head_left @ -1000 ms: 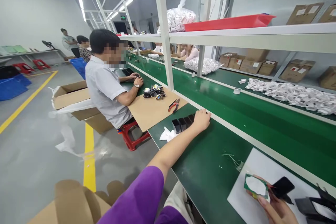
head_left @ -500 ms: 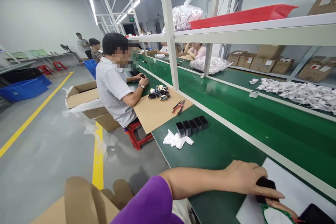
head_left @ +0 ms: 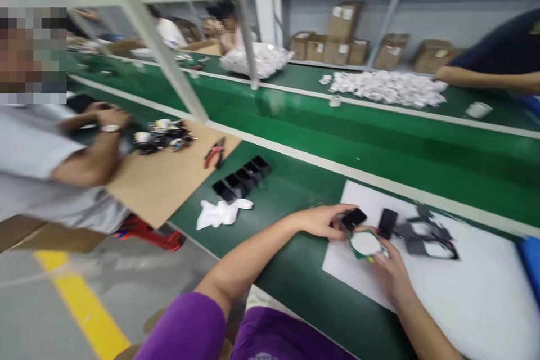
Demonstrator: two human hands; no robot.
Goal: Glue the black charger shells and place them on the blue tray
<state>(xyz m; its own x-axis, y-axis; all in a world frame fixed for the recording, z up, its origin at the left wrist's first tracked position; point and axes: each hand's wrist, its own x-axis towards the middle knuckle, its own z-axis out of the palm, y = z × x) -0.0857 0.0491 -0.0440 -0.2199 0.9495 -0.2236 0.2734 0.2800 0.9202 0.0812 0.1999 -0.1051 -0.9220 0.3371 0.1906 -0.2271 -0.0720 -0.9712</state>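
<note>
My left hand grips a small black box over the left edge of a white sheet. Close beside it, my right hand has its fingers round a green-edged piece with a white round face, blurred by motion. Just beyond the right fingers is another black box. Several dark grey frame-like parts lie to its right on the sheet. Further left on the green bench is a row of several black boxes, with a crumpled white cloth-like thing in front.
A co-worker sits at the left by a cardboard sheet bearing pliers and wired parts. Behind the bench runs a green belt. Small white parts are heaped across it, near another person's arm.
My view has swung right and down, bringing my right hand and the white sheet into fuller view. My left hand still holds the black box.
</note>
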